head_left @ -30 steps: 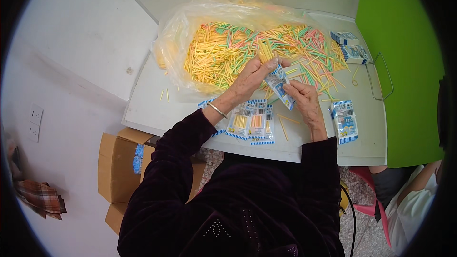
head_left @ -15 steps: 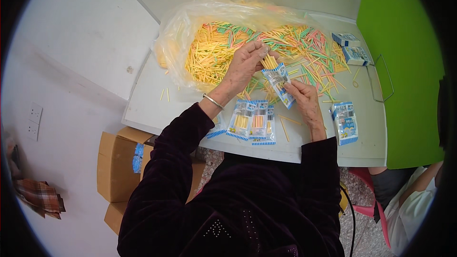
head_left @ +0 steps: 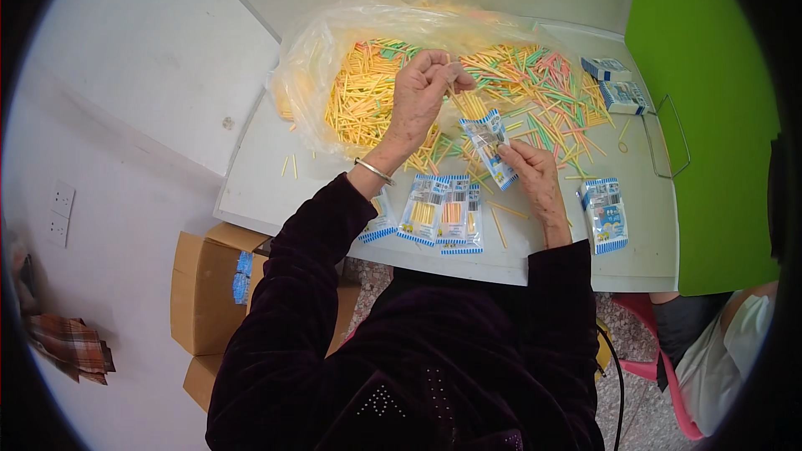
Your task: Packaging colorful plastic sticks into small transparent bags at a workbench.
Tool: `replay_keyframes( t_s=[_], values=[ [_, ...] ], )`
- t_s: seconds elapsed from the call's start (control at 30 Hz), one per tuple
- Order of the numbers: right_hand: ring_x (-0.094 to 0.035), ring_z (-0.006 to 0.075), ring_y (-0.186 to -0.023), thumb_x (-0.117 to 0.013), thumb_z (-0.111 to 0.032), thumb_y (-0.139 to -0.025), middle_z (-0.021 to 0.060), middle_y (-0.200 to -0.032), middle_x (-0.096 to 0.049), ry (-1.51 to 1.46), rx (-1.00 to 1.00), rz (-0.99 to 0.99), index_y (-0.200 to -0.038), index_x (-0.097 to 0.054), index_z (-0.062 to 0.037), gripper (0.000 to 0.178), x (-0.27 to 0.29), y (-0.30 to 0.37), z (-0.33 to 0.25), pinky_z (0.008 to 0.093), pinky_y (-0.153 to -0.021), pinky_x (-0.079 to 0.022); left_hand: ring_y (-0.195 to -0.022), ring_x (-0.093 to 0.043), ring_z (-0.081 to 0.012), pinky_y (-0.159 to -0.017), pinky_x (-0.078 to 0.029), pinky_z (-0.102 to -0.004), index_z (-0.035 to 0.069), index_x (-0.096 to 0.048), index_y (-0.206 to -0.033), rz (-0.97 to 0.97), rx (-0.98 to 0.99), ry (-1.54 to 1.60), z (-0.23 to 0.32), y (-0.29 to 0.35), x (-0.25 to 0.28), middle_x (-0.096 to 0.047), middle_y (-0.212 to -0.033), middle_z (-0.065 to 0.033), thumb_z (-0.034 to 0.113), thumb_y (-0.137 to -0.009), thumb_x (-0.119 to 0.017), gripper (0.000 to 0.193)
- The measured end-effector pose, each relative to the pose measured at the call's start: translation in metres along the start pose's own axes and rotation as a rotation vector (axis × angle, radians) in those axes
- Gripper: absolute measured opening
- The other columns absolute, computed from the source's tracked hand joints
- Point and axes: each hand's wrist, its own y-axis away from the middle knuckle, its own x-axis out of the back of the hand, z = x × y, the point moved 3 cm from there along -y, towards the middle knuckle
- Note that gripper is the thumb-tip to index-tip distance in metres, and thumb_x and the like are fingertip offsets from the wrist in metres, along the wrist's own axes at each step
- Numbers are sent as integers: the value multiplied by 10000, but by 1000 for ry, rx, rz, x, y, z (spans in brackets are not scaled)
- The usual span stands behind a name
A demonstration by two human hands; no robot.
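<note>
My right hand [head_left: 535, 179] grips a small blue-and-white plastic packet [head_left: 490, 150] by its lower part, tilted over the table. Yellow sticks [head_left: 469, 103] stand out of the packet's top end. Just above and left of them, my left hand [head_left: 423, 92] is closed in a pinch, with what looks like a thin yellow stick between thumb and fingers. Behind both hands lies a big heap of thin yellow, pink and green sticks [head_left: 368, 92], spilling from a clear plastic bag [head_left: 313, 58]. Several filled packets [head_left: 423, 210] lie overlapping near the table's front edge.
At the right stand blue-and-white packet stacks [head_left: 623, 98] and another packet stack [head_left: 605, 217] nearer me. A bent wire frame [head_left: 687, 146] lies by the green panel [head_left: 710, 100]. Below left is an open cardboard box [head_left: 209, 284]. Another person's leg [head_left: 693, 326] shows at lower right.
My left hand has moved slightly up and left, away from the packet's top, baring the sticks in it. My right hand and the packet stay nearly still.
</note>
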Motion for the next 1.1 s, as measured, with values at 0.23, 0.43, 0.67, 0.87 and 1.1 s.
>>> replay_keyframes(
  t_s=[0.23, 0.43, 0.67, 0.87, 1.1],
  values=[
    [-431, 23, -653, -592, -174, -875, -50, -716, -555, -12, 22, 7, -885, -653, 24, 207, -1, 1, -3, 185, -588, -341, -830, -587, -111, -794, -454, -255, 13, -594, -1012, 172, -373, -766, 16, -4, 19, -651, -867, -59, 189, -890, -575, 215],
    [-428, 23, -654, -587, -172, -878, -53, -709, -549, -6, 42, 2, -870, -650, 22, 204, -3, 1, -4, 179, -590, -336, -839, -565, -83, -809, -443, -239, -6, -637, -975, -94, 50, -371, -3, 8, 5, -645, -875, -24, 174, -856, -621, 216],
    [-428, 22, -656, -594, -174, -874, -52, -717, -551, -16, 30, 22, -873, -651, 18, 200, 0, 0, -2, 181, -593, -340, -764, -548, -76, -711, -444, -237, -8, -641, -896, 109, -54, -218, 15, -3, 19, -632, -812, -18, 135, -845, -610, 155],
    [-440, 20, -656, -593, -177, -877, -47, -730, -564, -8, 34, 12, -888, -655, 16, 203, 2, -3, 3, 182, -598, -348, -826, -551, -104, -764, -439, -252, -10, -619, -966, 161, -164, -424, 29, -11, 42, -625, -908, -41, 163, -873, -579, 200],
    [-490, 24, -708, -593, -196, -874, -35, -796, -605, -156, 16, 42, -996, -647, 18, 252, -2, -4, 7, 180, -646, -388, -979, -560, -127, -866, -440, -262, 1, -568, -1150, -351, 122, -354, 8, 23, -16, -614, -1071, -63, 180, -911, -523, 302]
  ],
)
